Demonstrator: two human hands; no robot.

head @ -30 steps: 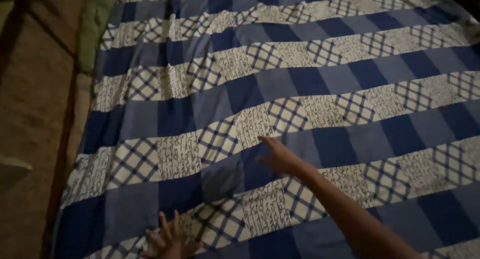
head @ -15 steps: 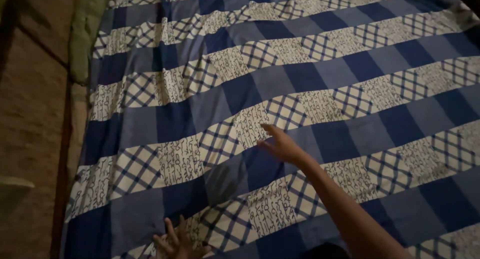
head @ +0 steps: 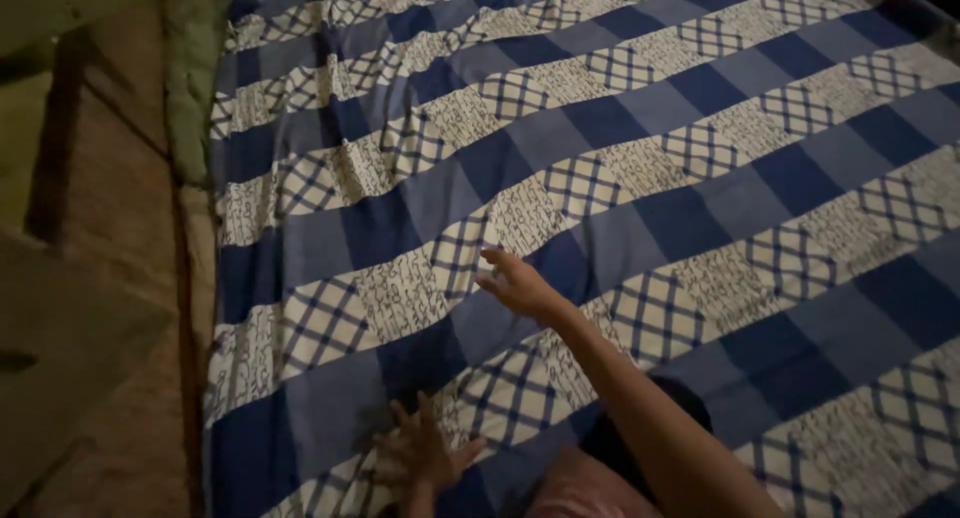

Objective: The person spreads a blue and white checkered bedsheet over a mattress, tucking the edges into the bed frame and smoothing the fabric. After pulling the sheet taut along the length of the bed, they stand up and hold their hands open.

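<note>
Both palms lie flat, grasping nothing: left hand (head: 425, 456) at six o'clock, right hand (head: 520, 286) mid-sheet (head: 700, 158); the spread looks mostly smooth.

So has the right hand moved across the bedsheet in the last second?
Cannot tell for sure. The right hand lies open by the same dark blue square of the bedsheet; the camera itself swung, so any shift looks slight.
</note>
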